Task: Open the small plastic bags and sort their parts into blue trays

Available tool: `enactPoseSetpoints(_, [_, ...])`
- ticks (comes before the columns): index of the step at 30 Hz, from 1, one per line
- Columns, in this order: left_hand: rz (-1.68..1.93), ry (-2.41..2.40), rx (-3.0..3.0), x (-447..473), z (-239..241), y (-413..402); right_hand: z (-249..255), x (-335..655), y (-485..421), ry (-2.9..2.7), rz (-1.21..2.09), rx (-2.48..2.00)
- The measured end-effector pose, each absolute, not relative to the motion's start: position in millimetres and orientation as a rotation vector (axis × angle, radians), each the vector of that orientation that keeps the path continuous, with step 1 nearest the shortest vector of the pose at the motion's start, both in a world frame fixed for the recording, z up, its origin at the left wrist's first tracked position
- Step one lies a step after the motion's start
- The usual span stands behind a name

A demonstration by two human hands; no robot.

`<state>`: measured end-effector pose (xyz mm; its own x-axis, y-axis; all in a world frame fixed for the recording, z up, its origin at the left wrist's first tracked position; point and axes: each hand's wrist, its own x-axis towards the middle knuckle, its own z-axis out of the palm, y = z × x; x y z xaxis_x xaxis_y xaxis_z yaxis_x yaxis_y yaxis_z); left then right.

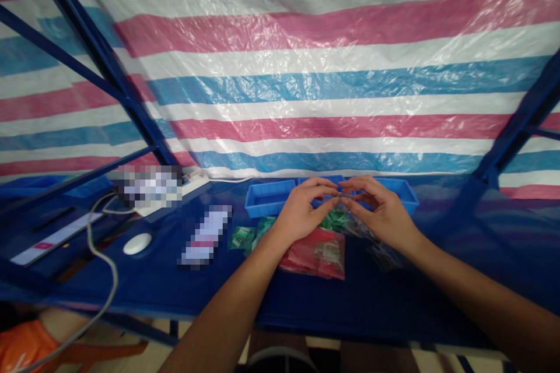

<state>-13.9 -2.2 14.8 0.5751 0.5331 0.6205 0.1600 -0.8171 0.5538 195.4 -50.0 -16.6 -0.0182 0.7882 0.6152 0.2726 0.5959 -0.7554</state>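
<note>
My left hand (306, 210) and my right hand (380, 210) meet fingertip to fingertip above the blue table. Thumbs and fingers of both are pinched on something small and thin, too blurred to name. Below my left hand lies a red plastic packet (312, 259) with a clear part showing small contents. Green packets (242, 237) are spread to its left, and another green packet (333, 220) shows between my wrists. Clear packets (385, 257) rest under my right hand. Behind, my hands partly cover a middle blue tray (321, 179) and a right blue tray (401, 192).
A left blue tray (268, 201) stands behind the green packets. Further left are a white mouse-like object (137, 243), a blurred-out flat item (206, 236), a power strip (195, 185) and a loose cable (114, 274). Blue frame bars (131, 105) rise before a striped sheet (306, 81).
</note>
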Motion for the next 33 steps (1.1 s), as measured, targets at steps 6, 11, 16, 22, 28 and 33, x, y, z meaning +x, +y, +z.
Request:
enactPoseSetpoints(6, [1.186, 0.642, 2.383, -14, 13, -1, -13, 207, -46, -1.671, 0.479, -0.993])
enactPoseSetpoints(11, [1.177, 0.727, 2.493, -16, 10, 0, -4, 248, -32, -1.789, -0.115, -1.161])
enactPoseSetpoints(16, [1.088, 0.776, 2.629, -18, 7, 0, -6, 281, -19, -1.867, -0.324, -1.306])
enactPoseSetpoints(22, [1.072, 0.813, 2.669, -20, 6, 1, 5, 264, -34, -2.058, -0.126, -1.21])
enactPoseSetpoints(28, [1.047, 0.836, 2.691, -20, 5, 0, 4, 241, -46, -2.295, 0.3, -1.019])
enactPoseSetpoints(33, [1.052, 0.83, 2.701, -19, 5, 0, -17, 233, -41, -2.466, 0.327, -0.971])
